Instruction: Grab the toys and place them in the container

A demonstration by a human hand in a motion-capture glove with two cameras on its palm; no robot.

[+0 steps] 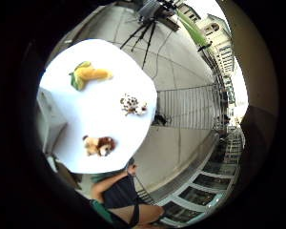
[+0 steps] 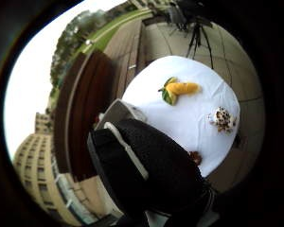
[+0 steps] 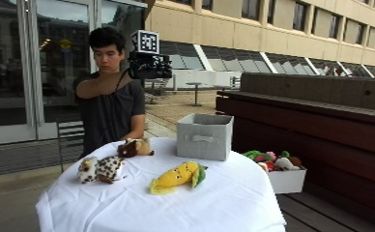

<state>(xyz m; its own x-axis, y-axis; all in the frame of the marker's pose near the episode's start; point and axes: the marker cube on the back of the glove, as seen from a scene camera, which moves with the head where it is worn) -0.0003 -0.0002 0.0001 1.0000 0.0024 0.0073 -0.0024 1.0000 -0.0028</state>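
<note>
Three plush toys lie on the round table's white cloth (image 3: 194,203): a spotted one (image 3: 100,169), a brown lion (image 3: 136,147) and a yellow corn cob with green leaves (image 3: 177,177). The grey fabric container (image 3: 205,136) stands upright at the table's back edge, beside the corn. My gloved right hand (image 3: 150,67) is raised high over the table at head height, palm toward the table, holding nothing. From the palm I look down on the corn (image 1: 89,75), the spotted toy (image 1: 132,105), the lion (image 1: 99,145) and the container (image 2: 118,111). The glove (image 2: 151,175) hides most of the lion.
A white bin (image 3: 284,178) full of other plush toys sits on the dark wooden bench (image 3: 316,125) right of the table. A chair (image 3: 68,140) stands behind the person. A tripod (image 1: 145,28) stands on the paving beyond the table.
</note>
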